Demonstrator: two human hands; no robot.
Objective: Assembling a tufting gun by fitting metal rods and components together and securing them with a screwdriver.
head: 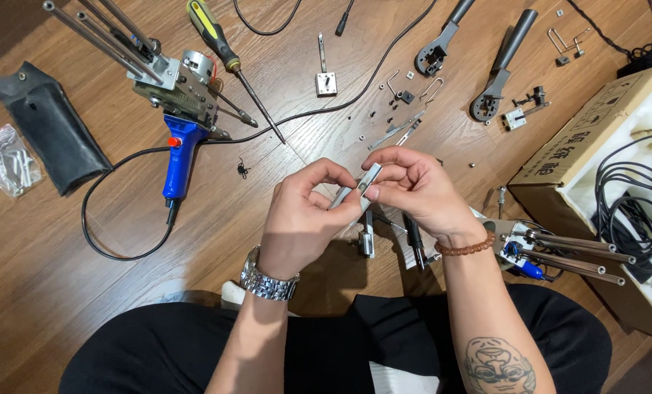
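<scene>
Fingers of the left hand (302, 219) and, to its right, the right hand (413, 191) pinch a small metal bar (360, 187) above the wooden floor (63, 248), right of the blue-handled power tool (182, 109); a slipped pinch would likely drop it among scattered loose screws (384, 109).

We got bright, even light from overhead, with soft shadows pooled under the hands toward 6 o'clock. Mild glare hit the wood floor (63, 292) around 7 o'clock. Sharp everywhere, edges slightly bent.
</scene>
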